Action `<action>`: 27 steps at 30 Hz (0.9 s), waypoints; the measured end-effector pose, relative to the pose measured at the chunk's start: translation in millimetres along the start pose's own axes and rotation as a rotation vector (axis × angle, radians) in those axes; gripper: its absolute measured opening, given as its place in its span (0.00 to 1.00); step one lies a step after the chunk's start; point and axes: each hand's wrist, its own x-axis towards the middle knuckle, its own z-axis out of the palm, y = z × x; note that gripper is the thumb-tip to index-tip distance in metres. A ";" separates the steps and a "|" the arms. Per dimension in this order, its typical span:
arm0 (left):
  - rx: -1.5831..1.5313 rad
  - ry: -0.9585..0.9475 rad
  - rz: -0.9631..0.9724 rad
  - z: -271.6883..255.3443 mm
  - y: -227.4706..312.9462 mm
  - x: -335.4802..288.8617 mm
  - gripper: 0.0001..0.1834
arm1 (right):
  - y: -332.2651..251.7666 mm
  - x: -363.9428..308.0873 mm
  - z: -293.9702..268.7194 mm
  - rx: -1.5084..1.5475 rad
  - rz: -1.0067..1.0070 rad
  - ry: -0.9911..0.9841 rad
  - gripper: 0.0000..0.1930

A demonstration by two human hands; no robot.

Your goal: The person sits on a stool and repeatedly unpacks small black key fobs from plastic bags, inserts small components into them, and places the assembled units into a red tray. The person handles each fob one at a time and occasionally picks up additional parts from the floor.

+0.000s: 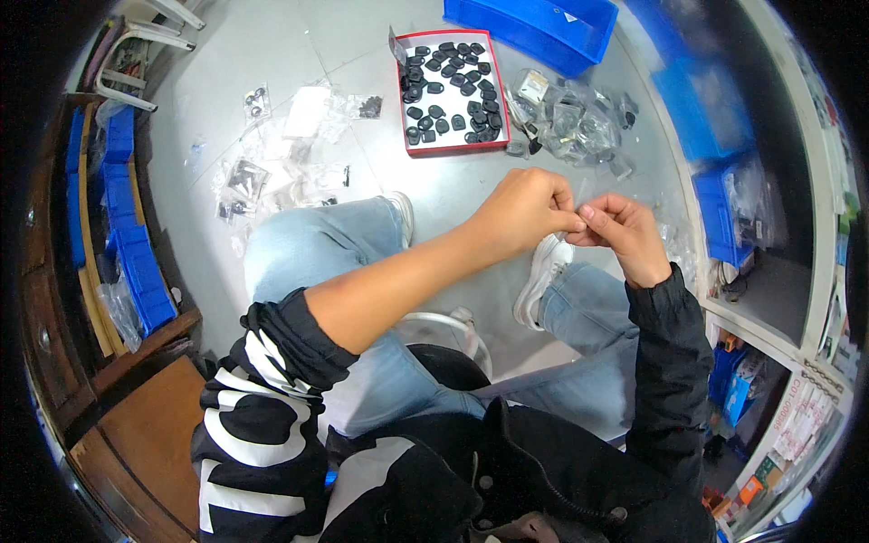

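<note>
My left hand [525, 213] and my right hand [625, 237] meet above the floor, over my right shoe. Both are closed in a pinch, fingertips touching or nearly so. Something small or clear may be between them, but I cannot make it out. Beyond the hands lies a shallow white box [457, 150] with a red rim, holding many small black rounded pieces [435, 88] shaped like key fobs. To its right is a heap of clear plastic bags [579, 122], close beyond my right hand.
Small clear packets [246, 179] with dark parts spread over the floor at left. A blue bin [543, 32] stands at the far side. Shelving with blue trays [720, 213] runs along the right. Wooden furniture [63, 344] with blue bins [136, 262] lines the left, near a white stool [136, 54].
</note>
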 end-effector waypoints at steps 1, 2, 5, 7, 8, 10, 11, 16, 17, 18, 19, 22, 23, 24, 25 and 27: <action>-0.052 -0.027 -0.014 -1.4 -1.1 1.5 0.11 | -0.5 0.6 -1.0 0.007 -0.025 -0.013 0.11; -0.117 -0.048 -0.041 -2.2 -1.8 3.0 0.10 | -1.4 1.5 -2.0 -0.011 -0.014 0.007 0.11; -0.339 -0.102 -0.098 -6.0 -2.4 4.6 0.10 | -4.0 5.0 -1.9 -0.002 -0.019 -0.010 0.09; -0.526 -0.145 -0.119 -7.0 -0.9 3.7 0.11 | -5.1 5.5 -0.4 0.047 -0.019 -0.054 0.08; -0.572 -0.165 -0.125 -8.1 0.0 3.5 0.11 | -5.5 6.5 0.4 0.048 -0.002 -0.036 0.09; -0.652 -0.210 -0.155 -10.0 2.3 2.2 0.11 | -6.2 6.9 1.4 0.086 -0.002 -0.061 0.10; -0.648 -0.207 -0.178 -11.2 3.6 1.7 0.11 | -6.4 6.2 1.5 0.113 -0.011 -0.065 0.10; -0.672 -0.218 -0.225 -12.9 9.4 3.7 0.12 | -4.8 4.3 0.8 0.305 -0.103 -0.097 0.07; -0.654 -0.206 -0.252 -13.0 10.0 3.6 0.11 | -4.2 4.4 0.6 0.321 -0.103 -0.090 0.08; -0.666 -0.210 -0.257 -12.5 10.9 4.1 0.11 | -4.1 4.8 0.1 0.349 -0.125 -0.129 0.08; -0.672 -0.217 -0.250 -12.6 11.6 4.0 0.11 | -4.2 4.9 -0.5 0.350 -0.122 -0.128 0.08; -0.690 -0.237 -0.231 -12.7 13.6 3.5 0.11 | -4.8 5.1 -0.9 0.381 -0.141 -0.180 0.09; -0.699 -0.243 -0.228 -12.6 13.9 3.7 0.11 | -4.9 5.0 -1.3 0.389 -0.145 -0.177 0.09; -0.708 -0.249 -0.225 -12.2 13.9 4.0 0.10 | -4.7 4.8 -1.6 0.395 -0.148 -0.174 0.09; -0.718 -0.254 -0.222 -11.7 13.8 4.4 0.10 | -4.3 4.7 -1.8 0.405 -0.152 -0.169 0.09; -0.728 -0.261 -0.216 -10.5 13.5 5.0 0.09 | -3.2 4.5 -2.5 0.418 -0.160 -0.155 0.09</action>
